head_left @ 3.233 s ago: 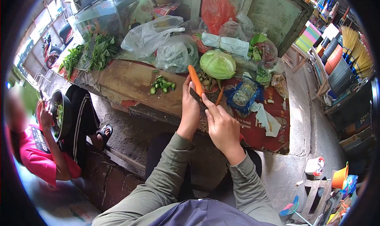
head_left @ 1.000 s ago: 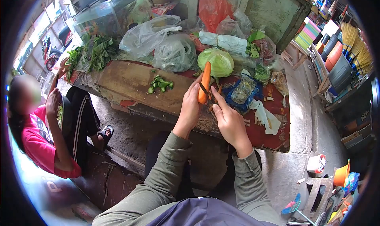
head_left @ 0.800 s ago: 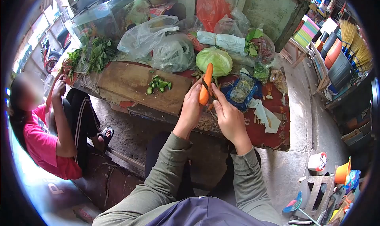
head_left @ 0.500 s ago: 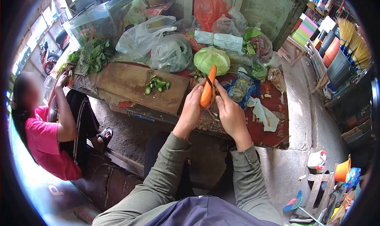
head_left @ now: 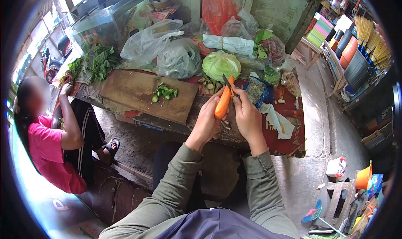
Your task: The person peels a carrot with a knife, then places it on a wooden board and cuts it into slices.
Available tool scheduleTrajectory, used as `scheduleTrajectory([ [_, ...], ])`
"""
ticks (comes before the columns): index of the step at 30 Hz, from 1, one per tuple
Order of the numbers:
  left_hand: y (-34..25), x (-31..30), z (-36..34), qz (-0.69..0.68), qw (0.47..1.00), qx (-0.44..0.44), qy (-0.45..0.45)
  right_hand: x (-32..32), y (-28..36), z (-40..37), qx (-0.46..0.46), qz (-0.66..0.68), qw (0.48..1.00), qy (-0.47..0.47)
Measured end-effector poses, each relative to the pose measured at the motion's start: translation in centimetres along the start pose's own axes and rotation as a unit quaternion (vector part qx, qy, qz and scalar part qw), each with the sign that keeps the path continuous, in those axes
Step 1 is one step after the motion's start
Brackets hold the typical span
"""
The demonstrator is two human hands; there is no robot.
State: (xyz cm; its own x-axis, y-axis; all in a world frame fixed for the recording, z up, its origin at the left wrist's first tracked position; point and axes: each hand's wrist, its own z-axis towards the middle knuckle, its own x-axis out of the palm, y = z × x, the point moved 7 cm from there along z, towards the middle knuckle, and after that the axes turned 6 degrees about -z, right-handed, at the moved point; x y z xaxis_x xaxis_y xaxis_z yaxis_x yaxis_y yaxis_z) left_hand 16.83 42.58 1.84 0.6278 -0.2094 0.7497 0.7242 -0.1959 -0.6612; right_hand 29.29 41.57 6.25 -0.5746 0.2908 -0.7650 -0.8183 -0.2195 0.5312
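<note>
Carrot (head_left: pixel 222 103) is tilted up, its thick end wrapped tight in the left hand (head_left: pixel 207 121) fingers, just above the surface (head_left: pixel 289 144) edge. Right hand (head_left: pixel 248 117) fingers are closed on a small knife (head_left: pixel 227 80), with the blade against the carrot's tip. It looks mostly scraped to me, but I can't tell how much skin is left. The cabbage (head_left: pixel 221 65) is just beyond the fingers, and the chopped greens (head_left: pixel 164 92) are well off to their left.

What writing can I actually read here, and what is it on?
"P": white letter on the dark red surface at lower left; the rest is cut off.
Red table cover: white print, too blurred to read.
Paper bundles: print too small to read.
Carrot, knife: none.
</note>
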Motion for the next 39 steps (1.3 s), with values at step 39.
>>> scheduleTrajectory([
  [39, -2.0, 0.4, -0.3, 0.105, 0.990, -0.009, 0.093, -2.5, -2.0, 0.1, 0.053, 0.133, 0.990, 0.012],
])
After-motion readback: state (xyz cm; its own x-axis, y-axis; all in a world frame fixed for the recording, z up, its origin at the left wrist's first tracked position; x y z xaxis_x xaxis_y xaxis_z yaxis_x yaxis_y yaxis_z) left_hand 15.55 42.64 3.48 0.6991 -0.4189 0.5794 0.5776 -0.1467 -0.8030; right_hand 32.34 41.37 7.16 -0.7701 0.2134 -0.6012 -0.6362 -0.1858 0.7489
